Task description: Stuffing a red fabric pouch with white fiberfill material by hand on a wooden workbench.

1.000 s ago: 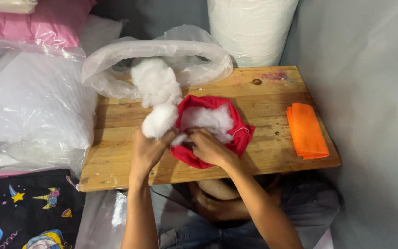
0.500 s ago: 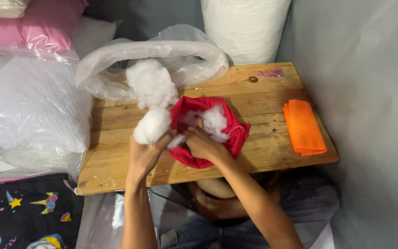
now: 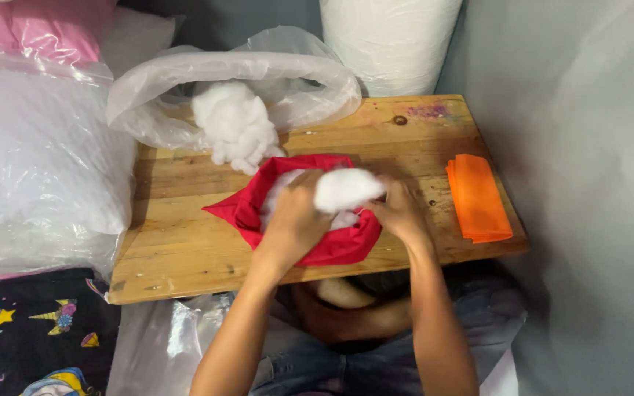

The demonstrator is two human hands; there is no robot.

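Grey fabric walls enclose a small wooden desk seen from above, with a seated person's legs showing under its near edge. At the centre of the desk lies a red fabric cover, its mouth spread open and white stuffing showing inside. The left hand is over the cover's mouth, fingers curled closed around a clump of white stuffing and pressing it down at the opening. The right hand is at the cover's right edge, fingers closed on the red fabric there. Behind the cover, at the far left of the desk, a large clear plastic bag lies with its rolled rim open; a loose mound of white fibre spills from it to just beside the red cover. A folded stack of orange cloth lies at the desk's right edge, well apart from the hands. A white roll of wadding stands behind the desk. To the left, a plastic-wrapped white pillow and a plastic-wrapped pink pillow; below them, a dark printed fabric with cartoon motifs.
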